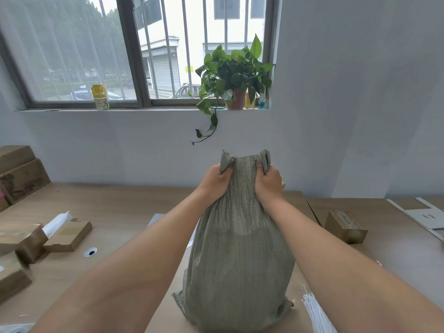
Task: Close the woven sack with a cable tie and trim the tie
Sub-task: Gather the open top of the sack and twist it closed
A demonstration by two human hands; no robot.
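White cable ties [318,313], a loose bundle, lie on the wooden table [125,212] at the near right, just beside the sack's base and partly behind my right forearm. Grey-green woven sack [237,260] stands upright on the table directly in front of me, between both forearms; full and rounded below, narrowing toward the top. To the left: several cardboard boxes [68,236], one with a white roll sticking out, and a round cable hole [90,252] in the tabletop. To the right: a small brown box [346,227] and flat white sheets at the table edge.

My left hand [215,182] is clenched on the left side of the sack's neck, my right hand [269,182] clenched on the right side. Fabric is bunched between them; both top corners stick up above my fists. Mouth not tied.

Beyond, on the windowsill: potted trailing plant [230,75], yellow-capped bottle [100,96].
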